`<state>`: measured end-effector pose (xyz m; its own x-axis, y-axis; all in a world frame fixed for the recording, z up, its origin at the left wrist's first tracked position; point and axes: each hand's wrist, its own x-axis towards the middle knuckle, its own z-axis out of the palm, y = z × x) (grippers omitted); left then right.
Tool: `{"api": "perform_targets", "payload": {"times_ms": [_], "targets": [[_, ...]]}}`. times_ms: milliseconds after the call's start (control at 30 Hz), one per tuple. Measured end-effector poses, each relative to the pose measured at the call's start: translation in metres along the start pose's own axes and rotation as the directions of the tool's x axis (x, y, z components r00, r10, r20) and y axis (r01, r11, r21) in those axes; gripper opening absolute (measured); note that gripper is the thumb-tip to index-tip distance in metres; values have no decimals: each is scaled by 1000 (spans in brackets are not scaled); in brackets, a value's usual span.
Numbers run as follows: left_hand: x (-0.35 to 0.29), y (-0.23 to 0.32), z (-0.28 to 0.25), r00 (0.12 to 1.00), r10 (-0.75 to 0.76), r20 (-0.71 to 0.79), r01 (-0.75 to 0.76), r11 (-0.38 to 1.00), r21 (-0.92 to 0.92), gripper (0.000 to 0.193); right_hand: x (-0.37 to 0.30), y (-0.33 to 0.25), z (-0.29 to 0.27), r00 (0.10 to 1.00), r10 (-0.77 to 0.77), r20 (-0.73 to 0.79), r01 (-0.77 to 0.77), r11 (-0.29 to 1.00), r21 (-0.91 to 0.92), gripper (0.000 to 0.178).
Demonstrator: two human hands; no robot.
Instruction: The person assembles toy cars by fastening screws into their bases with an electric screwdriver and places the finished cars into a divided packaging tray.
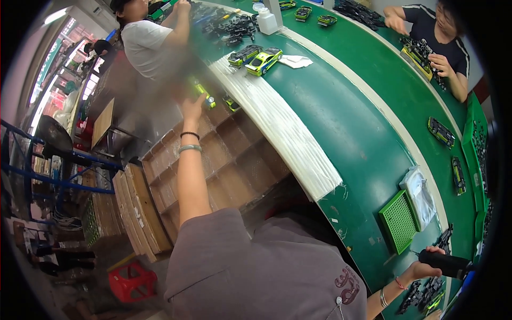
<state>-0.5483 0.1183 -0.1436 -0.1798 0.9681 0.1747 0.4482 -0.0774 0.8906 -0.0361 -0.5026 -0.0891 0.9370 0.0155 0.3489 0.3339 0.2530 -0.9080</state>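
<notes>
My left hand (192, 110) is stretched out over a divided cardboard box (218, 160) and grips a yellow-green toy car (208, 100) at its far end. Close by, another toy car (231, 103) sits in the box, partly hidden. On the right, my right hand (428, 268) is wrapped round a black electric screwdriver (444, 262) above the green bench. Dark plastic parts (424, 293) lie beneath it. A green perforated tray (400, 221) and a clear plastic bag (419, 197) are beyond the screwdriver.
White foam sheeting (282, 125) covers the bench edge. Two toy cars (264, 61) stand near a white bottle (266, 21). Across the green bench (341, 133), a co-worker (440, 48) handles parts; another person (152, 42) stands far left. A red stool (132, 281) is on the floor.
</notes>
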Motion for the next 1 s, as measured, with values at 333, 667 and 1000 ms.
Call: {"api": "perform_targets", "payload": {"times_ms": [333,667,1000], "targets": [[2,-38,71,978,-204,-40,158,606,780,59,-3,0,-12,998,-58,-36,59,998,20,93],[38,-7,48,790,456,-411,-314,875,368,23,-20,-4,25,994,-108,-23,107,994,-23,87],[-215,349,277,222,928,299,-813,345,-469,22,-18,-14,26,982,-180,-50,180,984,-15,83]]}}
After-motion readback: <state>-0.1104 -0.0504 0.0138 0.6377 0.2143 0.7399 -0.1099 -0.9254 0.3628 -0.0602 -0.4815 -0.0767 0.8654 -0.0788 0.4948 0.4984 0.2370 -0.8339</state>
